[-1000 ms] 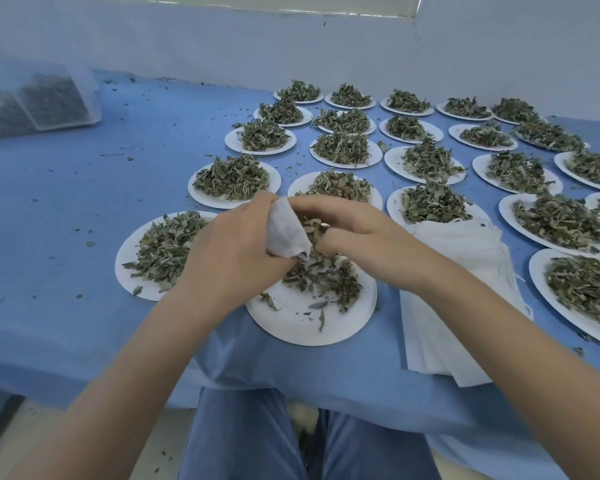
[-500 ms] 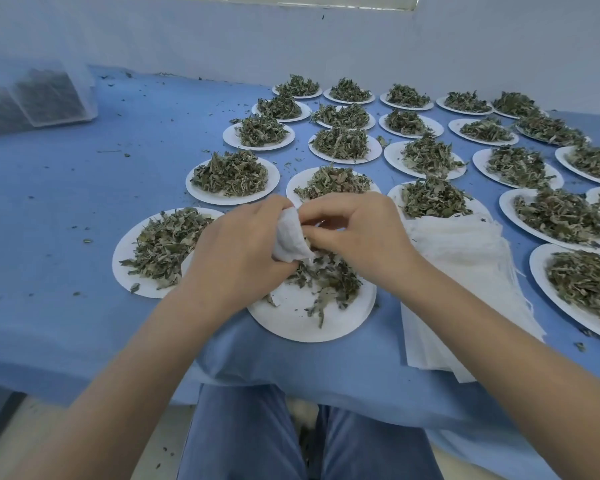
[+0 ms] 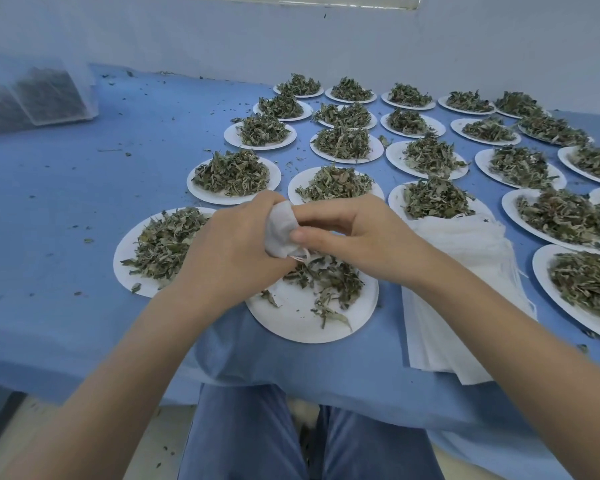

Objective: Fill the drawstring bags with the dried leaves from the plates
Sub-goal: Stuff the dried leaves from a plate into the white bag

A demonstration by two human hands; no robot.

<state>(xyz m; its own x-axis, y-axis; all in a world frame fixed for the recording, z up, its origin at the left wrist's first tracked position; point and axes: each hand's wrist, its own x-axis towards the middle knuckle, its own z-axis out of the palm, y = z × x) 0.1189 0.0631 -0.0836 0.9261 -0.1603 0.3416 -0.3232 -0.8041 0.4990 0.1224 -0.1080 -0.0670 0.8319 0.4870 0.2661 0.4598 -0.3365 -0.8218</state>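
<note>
A small white drawstring bag [image 3: 280, 230] bulges between my two hands, just above the nearest white plate [image 3: 302, 320]. My left hand [image 3: 232, 251] grips the bag from the left. My right hand [image 3: 354, 237] pinches the bag's right edge with thumb and forefinger. A thin layer of dried leaves [image 3: 326, 278] lies on the far half of that plate; its near half is bare. The bag's mouth and its contents are hidden by my fingers.
Several white plates heaped with dried leaves [image 3: 231, 173] cover the blue table [image 3: 84, 202] from the middle to the right. A stack of flat white bags [image 3: 465, 289] lies right of my hands. A clear bin [image 3: 45, 95] stands far left. The table edge runs near my lap.
Both hands have stayed over the near plate. My right fingers shifted from reaching into the bag's mouth to pinching its edge, and the bag looks fuller and more bunched.
</note>
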